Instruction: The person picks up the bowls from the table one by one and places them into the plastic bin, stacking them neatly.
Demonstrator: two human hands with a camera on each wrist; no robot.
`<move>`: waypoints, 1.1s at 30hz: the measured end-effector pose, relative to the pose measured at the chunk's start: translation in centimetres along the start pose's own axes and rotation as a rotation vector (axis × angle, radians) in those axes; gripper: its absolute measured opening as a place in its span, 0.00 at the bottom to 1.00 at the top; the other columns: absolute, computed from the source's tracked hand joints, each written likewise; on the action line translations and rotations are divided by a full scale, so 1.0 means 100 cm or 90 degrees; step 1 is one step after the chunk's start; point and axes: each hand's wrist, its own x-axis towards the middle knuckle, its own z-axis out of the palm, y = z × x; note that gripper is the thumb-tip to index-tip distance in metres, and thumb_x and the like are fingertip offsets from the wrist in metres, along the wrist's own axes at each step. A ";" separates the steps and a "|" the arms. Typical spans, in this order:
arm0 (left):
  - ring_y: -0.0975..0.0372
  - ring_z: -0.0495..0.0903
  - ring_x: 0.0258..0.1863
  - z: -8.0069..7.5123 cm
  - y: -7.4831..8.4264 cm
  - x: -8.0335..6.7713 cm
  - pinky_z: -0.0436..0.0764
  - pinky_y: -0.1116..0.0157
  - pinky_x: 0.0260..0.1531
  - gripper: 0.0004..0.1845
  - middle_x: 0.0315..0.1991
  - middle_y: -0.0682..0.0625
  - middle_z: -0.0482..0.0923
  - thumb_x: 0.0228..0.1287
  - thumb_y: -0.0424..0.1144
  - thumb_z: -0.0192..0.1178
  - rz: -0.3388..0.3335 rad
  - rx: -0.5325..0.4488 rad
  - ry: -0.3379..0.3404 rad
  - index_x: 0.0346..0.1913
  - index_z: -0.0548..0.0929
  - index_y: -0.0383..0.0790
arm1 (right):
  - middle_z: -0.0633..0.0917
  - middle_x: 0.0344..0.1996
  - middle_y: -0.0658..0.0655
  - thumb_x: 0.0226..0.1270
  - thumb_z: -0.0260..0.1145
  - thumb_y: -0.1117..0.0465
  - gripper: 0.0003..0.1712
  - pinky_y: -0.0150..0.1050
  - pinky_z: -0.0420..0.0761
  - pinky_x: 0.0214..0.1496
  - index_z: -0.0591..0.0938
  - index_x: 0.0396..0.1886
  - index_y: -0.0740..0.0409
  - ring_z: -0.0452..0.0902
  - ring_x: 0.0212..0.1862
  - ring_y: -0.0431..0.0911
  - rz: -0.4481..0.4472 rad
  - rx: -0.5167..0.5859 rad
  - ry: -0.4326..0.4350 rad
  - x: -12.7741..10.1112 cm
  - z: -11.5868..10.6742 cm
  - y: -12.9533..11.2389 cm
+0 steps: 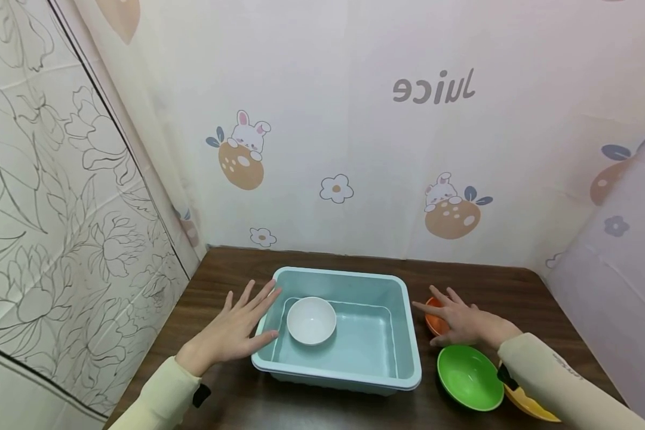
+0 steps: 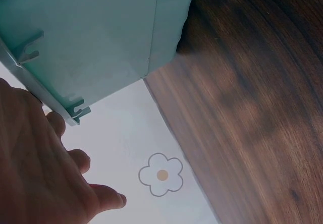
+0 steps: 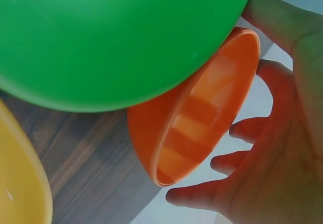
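Note:
My left hand [image 1: 233,331] is spread at the left rim of a pale blue-green tub [image 1: 338,376], fingers straight and holding nothing. The left wrist view has this hand [image 2: 40,163] beside the tub's outer wall [image 2: 96,37]; whether it touches the rim I cannot tell. A white bowl [image 1: 312,321] stands upright inside the tub, toward its left side. Over an orange bowl [image 1: 434,324], right of the tub, my right hand [image 1: 464,322] has its fingers spread. From the right wrist, that hand [image 3: 272,148] appears beside the orange bowl's rim [image 3: 197,128], gripping nothing.
A green bowl [image 1: 470,379] lies just in front of the orange one. Partly hidden under my right forearm is a yellow bowl [image 1: 529,406]. The dark wooden table [image 1: 220,394] ends at a printed curtain [image 1: 344,149] behind, with another curtain [image 1: 86,239] along the left.

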 end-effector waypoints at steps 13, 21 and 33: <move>0.41 0.39 0.83 -0.001 0.002 -0.002 0.44 0.21 0.67 0.44 0.85 0.57 0.42 0.73 0.62 0.54 -0.004 -0.003 -0.002 0.84 0.49 0.58 | 0.49 0.81 0.73 0.65 0.71 0.43 0.45 0.89 0.58 0.54 0.66 0.80 0.38 0.46 0.75 0.82 0.015 -0.004 0.006 0.000 0.007 -0.002; 0.42 0.39 0.83 0.001 0.001 -0.002 0.42 0.21 0.67 0.43 0.85 0.58 0.42 0.73 0.62 0.54 -0.006 -0.009 -0.005 0.84 0.50 0.57 | 0.48 0.81 0.73 0.67 0.69 0.50 0.43 0.90 0.55 0.55 0.65 0.80 0.38 0.45 0.76 0.82 0.020 0.009 0.006 -0.003 0.009 -0.005; 0.42 0.39 0.83 0.001 0.000 -0.001 0.44 0.21 0.67 0.43 0.85 0.57 0.42 0.73 0.64 0.52 -0.004 -0.001 -0.001 0.84 0.50 0.56 | 0.54 0.80 0.73 0.64 0.73 0.45 0.44 0.86 0.66 0.50 0.68 0.78 0.40 0.53 0.73 0.78 0.002 -0.019 0.025 0.000 0.008 -0.002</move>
